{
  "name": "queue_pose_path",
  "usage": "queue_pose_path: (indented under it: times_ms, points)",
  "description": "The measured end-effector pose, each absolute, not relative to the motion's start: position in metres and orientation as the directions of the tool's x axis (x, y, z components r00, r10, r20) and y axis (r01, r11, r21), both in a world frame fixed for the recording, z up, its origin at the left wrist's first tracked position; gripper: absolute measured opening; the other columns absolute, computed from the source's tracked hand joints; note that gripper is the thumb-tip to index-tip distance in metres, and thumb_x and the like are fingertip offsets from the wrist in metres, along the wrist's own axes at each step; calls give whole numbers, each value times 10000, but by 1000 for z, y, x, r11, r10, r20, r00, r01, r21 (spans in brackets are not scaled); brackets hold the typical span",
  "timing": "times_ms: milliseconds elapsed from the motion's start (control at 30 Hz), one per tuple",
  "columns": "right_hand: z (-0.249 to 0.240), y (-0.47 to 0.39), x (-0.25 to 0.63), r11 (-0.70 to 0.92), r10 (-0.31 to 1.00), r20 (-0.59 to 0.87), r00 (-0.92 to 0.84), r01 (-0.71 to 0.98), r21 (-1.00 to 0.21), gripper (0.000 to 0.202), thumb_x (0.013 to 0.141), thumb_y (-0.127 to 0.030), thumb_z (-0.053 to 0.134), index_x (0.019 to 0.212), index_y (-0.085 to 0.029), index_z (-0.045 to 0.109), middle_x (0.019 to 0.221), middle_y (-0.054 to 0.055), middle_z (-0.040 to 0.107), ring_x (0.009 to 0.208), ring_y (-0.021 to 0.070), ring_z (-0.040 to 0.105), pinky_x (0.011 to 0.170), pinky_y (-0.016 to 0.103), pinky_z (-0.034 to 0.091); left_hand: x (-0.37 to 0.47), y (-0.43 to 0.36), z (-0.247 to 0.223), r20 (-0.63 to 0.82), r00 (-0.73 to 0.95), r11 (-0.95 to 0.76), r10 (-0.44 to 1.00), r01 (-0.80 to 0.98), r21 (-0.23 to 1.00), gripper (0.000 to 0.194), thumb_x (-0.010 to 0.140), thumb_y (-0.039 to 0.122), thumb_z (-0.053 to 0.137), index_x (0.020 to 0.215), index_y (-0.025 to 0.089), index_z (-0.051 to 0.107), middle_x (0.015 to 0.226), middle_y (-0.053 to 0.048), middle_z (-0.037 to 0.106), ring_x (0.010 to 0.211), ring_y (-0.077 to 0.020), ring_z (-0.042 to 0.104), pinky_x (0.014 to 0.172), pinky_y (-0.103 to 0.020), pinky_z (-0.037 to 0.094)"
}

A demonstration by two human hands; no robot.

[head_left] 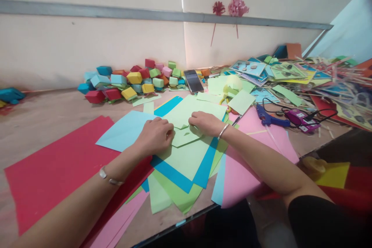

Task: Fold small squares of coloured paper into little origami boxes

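Note:
My left hand (156, 133) and my right hand (205, 123) are closed at two sides of a small cut piece of light green paper (183, 142). Its edges show slits and small flaps, and part of it is hidden under my fingers. Beneath it lie pale green sheets (187, 164), and under those a blue sheet (171, 172) and brighter green ones. A light blue sheet (122, 130) lies just left of my left hand. Yellow-handled scissors (224, 99), partly covered by paper, are beyond my right hand.
Folded coloured paper boxes (135, 77) are heaped along the wall, beside a phone (193, 81). At right are a blue glue gun (270, 118) with a cable and a cluttered pile of cards (250, 68) and sticks. Red sheets (58, 155) and pink sheets (244, 170) flank the stack.

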State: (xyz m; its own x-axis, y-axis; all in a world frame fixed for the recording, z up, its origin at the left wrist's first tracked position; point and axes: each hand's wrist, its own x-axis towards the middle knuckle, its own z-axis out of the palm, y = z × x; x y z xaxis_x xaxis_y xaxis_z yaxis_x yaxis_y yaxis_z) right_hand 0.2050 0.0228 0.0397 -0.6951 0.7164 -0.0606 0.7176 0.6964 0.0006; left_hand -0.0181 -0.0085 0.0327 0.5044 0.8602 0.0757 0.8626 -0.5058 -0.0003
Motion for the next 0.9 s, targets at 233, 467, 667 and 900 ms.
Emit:
queue_pose_path:
  times_ms: [233, 467, 667, 900]
  points:
    - [37, 34, 210, 651, 743, -33, -669, 733, -198, 163, 946, -143, 532, 955, -128, 694, 988, 88, 613, 905, 169, 557, 767, 254, 371, -18, -6, 22, 129, 402, -416, 907, 902, 112, 414, 826, 293, 465, 1182, 162, 632, 1088, -138, 635, 1012, -327, 566, 817, -430, 433]
    - [20, 42, 210, 618, 781, 149, -606, 718, -321, 165, 901, -134, 607, 1057, -119, 658, 1035, 98, 627, 967, 185, 549, 849, 276, 396, -20, 1, 20, 157, 372, -404, 915, 842, 357, 301, 754, 334, 540, 997, 186, 636, 843, -61, 613, 848, -267, 580, 750, -379, 452]
    - [15, 43, 208, 628, 777, 196, -598, 711, -315, 156, 891, -185, 644, 1028, -132, 697, 922, 72, 649, 898, 193, 540, 812, 287, 375, -17, -1, 18, 172, 368, -405, 914, 794, 453, 83, 713, 217, 529, 769, 204, 589, 757, -24, 612, 737, -202, 575, 669, -318, 444]
    - [26, 37, 207, 718, 690, 157, -706, 695, -31, 222, 912, -106, 544, 859, -169, 750, 937, 86, 656, 895, 200, 491, 706, 308, 291, -20, -3, 13, 270, 634, -676, 725, 731, 96, 415, 808, 91, 455, 1071, 228, 746, 866, -79, 672, 809, -230, 577, 709, -346, 419]
